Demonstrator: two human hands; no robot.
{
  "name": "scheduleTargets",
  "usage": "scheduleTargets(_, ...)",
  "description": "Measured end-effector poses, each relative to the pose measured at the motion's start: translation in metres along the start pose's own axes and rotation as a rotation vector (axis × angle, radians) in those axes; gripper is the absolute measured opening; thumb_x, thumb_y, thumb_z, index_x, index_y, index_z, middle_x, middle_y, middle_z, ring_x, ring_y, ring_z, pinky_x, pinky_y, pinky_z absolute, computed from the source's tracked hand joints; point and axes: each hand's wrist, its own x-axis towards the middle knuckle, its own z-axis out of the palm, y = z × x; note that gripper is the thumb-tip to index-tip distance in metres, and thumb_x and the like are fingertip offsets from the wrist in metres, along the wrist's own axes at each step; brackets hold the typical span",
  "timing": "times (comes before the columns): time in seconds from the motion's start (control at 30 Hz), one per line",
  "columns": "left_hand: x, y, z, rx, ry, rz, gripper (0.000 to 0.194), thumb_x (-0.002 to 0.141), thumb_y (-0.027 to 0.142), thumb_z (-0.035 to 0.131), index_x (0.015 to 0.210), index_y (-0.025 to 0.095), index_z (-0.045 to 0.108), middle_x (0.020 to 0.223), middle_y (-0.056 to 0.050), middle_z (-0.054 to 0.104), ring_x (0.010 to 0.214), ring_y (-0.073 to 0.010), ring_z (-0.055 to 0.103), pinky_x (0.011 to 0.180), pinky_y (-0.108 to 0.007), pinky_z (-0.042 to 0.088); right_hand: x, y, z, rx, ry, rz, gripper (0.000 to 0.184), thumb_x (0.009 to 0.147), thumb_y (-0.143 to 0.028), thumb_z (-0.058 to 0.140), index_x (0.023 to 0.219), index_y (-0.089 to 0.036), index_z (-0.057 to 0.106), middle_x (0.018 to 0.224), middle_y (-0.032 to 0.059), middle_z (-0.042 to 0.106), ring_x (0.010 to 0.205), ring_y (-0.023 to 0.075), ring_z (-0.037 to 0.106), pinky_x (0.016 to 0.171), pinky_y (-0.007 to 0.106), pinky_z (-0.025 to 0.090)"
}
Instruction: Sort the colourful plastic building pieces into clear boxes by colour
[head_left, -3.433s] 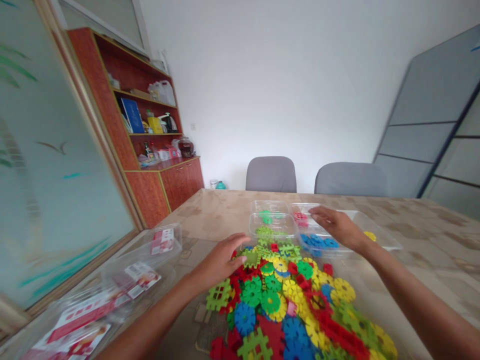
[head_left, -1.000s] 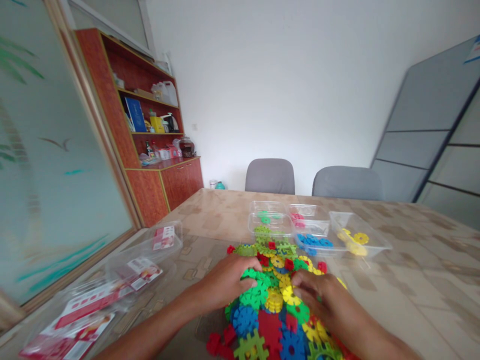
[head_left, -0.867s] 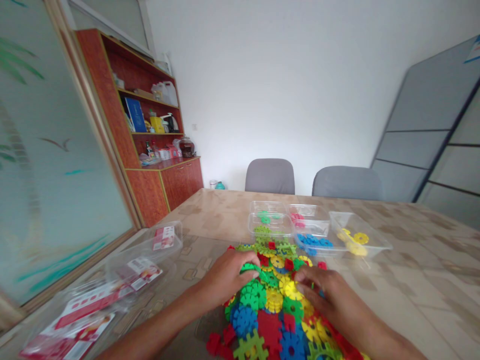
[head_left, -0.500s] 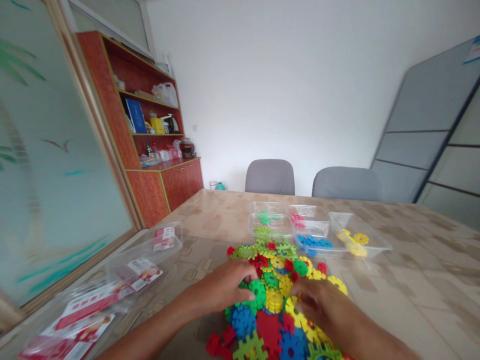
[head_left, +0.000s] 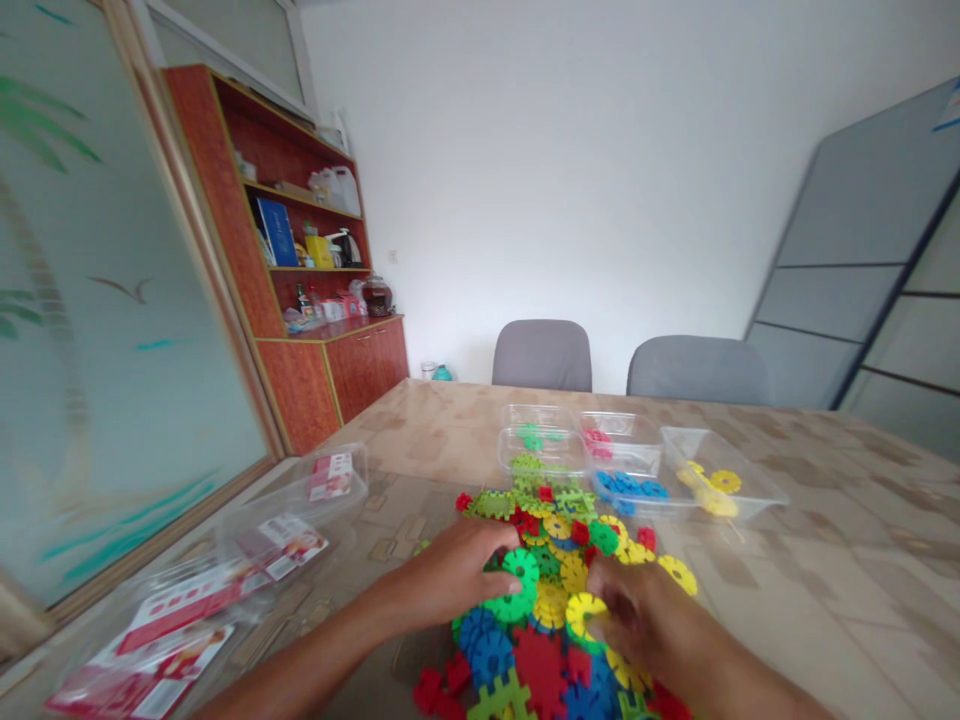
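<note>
A pile of plastic notched discs and interlocking pieces lies on the table in front of me, in red, blue, yellow and green. At its left side my left hand [head_left: 457, 570] pinches a green notched disc [head_left: 524, 568] between thumb and fingers. Across from it, my right hand [head_left: 641, 605] grips a yellow notched disc [head_left: 577, 612], its fingers curled and partly hidden. Blue discs [head_left: 491, 655] and a large red piece [head_left: 536, 665] lie nearest me. Light green square pieces [head_left: 495, 503] rest at the pile's far side.
Behind the pile stand clear plastic trays: one with green pieces [head_left: 531, 436], one with blue discs [head_left: 630, 487], another with yellow discs [head_left: 724, 482] and one with pink-red pieces [head_left: 598, 442]. Clear containers with red-and-white labels [head_left: 281, 545] lie at left. Two grey chairs [head_left: 541, 355] stand beyond the table.
The green disc in my left hand has risen slightly and turned. In my right hand the yellow disc now shows more fully, lifted from the pile. The view has shifted slightly.
</note>
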Motion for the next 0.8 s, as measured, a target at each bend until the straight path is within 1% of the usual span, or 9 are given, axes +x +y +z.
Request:
scheduleTargets(0.07, 0.003, 0.0, 0.002, -0.016, 0.035, 0.01, 0.015, 0.082, 0.028, 0.058, 0.089, 0.015, 0.058, 0.089, -0.001, 0.057, 0.085, -0.015, 0.05, 0.071, -0.023, 0.03, 0.003, -0.005, -0.002, 0.031, 0.03, -0.011, 0.016, 0.085, -0.029, 0.042, 0.072, -0.023, 0.036, 0.059, -0.0051, 0.04, 0.044, 0.0258, 0.043, 0.04, 0.03, 0.019)
scheduleTargets(0.13, 0.006, 0.0, 0.004, -0.044, 0.055, 0.027, 0.011, 0.082, 0.025, 0.055, 0.083, 0.014, 0.055, 0.081, 0.001, 0.056, 0.078, -0.0124, 0.05, 0.065, -0.022, 0.028, 0.005, -0.008, -0.002, 0.004, 0.038, 0.007, 0.019, 0.087, -0.034, 0.038, 0.072, -0.024, 0.035, 0.058, -0.0057, 0.038, 0.044, 0.026, 0.042, 0.039, 0.03, 0.018)
scheduleTargets(0.27, 0.009, -0.001, 0.009, -0.089, 0.072, 0.028, 0.017, 0.078, 0.022, 0.057, 0.069, 0.012, 0.048, 0.066, 0.003, 0.048, 0.065, -0.0091, 0.044, 0.056, -0.021, 0.024, 0.005, -0.012, -0.001, -0.024, 0.044, 0.024, 0.022, 0.09, -0.037, 0.037, 0.072, -0.024, 0.034, 0.059, -0.0055, 0.038, 0.046, 0.0268, 0.04, 0.04, 0.031, 0.02)
scheduleTargets(0.33, 0.009, -0.002, 0.011, -0.105, 0.079, 0.022, 0.016, 0.076, 0.023, 0.06, 0.069, 0.012, 0.051, 0.065, 0.003, 0.049, 0.064, -0.0087, 0.044, 0.056, -0.021, 0.024, 0.005, -0.012, 0.0, -0.017, 0.047, 0.025, 0.023, 0.091, -0.037, 0.037, 0.072, -0.024, 0.035, 0.06, -0.0054, 0.038, 0.046, 0.0267, 0.041, 0.04, 0.031, 0.02)
scheduleTargets(0.43, 0.011, -0.005, 0.016, -0.127, 0.109, 0.021, 0.008, 0.073, 0.02, 0.062, 0.079, 0.015, 0.06, 0.07, 0.004, 0.055, 0.066, -0.0089, 0.049, 0.057, -0.019, 0.027, 0.005, -0.011, 0.001, -0.006, 0.048, 0.017, 0.023, 0.092, -0.036, 0.039, 0.073, -0.023, 0.037, 0.061, -0.0053, 0.039, 0.047, 0.0264, 0.043, 0.041, 0.031, 0.02)
scheduleTargets(0.53, 0.013, -0.006, 0.019, -0.151, 0.127, 0.045, 0.015, 0.071, 0.014, 0.064, 0.086, 0.016, 0.063, 0.077, 0.002, 0.06, 0.07, -0.01, 0.052, 0.061, -0.018, 0.032, 0.004, -0.009, 0.001, 0.007, 0.05, 0.015, 0.022, 0.091, -0.035, 0.039, 0.073, -0.023, 0.038, 0.062, -0.0051, 0.04, 0.048, 0.0264, 0.043, 0.042, 0.031, 0.021)
scheduleTargets(0.6, 0.012, -0.005, 0.019, -0.176, 0.124, 0.078, 0.017, 0.069, 0.011, 0.065, 0.085, 0.015, 0.062, 0.093, 0.001, 0.061, 0.076, -0.0099, 0.054, 0.066, -0.017, 0.036, 0.003, -0.009, 0.001, 0.015, 0.05, 0.014, 0.023, 0.091, -0.035, 0.04, 0.073, -0.023, 0.039, 0.062, -0.0051, 0.04, 0.048, 0.0264, 0.043, 0.042, 0.031, 0.021)
scheduleTargets(0.7, 0.008, 0.0, 0.014, -0.197, 0.111, 0.126, 0.015, 0.069, 0.007, 0.066, 0.081, 0.014, 0.06, 0.113, 0.0, 0.055, 0.08, -0.0076, 0.054, 0.07, -0.016, 0.039, 0.003, -0.009, 0.0, 0.02, 0.051, 0.008, 0.021, 0.091, -0.034, 0.041, 0.074, -0.022, 0.04, 0.062, -0.0052, 0.041, 0.047, 0.0262, 0.043, 0.042, 0.031, 0.021)
scheduleTargets(0.8, 0.002, 0.005, 0.006, -0.116, 0.018, 0.142, 0.015, 0.07, 0.009, 0.07, 0.079, 0.015, 0.06, 0.102, 0.001, 0.054, 0.081, -0.008, 0.051, 0.071, -0.017, 0.036, 0.004, -0.008, 0.0, 0.005, 0.048, 0.003, 0.02, 0.091, -0.033, 0.04, 0.073, -0.022, 0.04, 0.062, -0.0048, 0.041, 0.048, 0.0264, 0.043, 0.042, 0.031, 0.021)
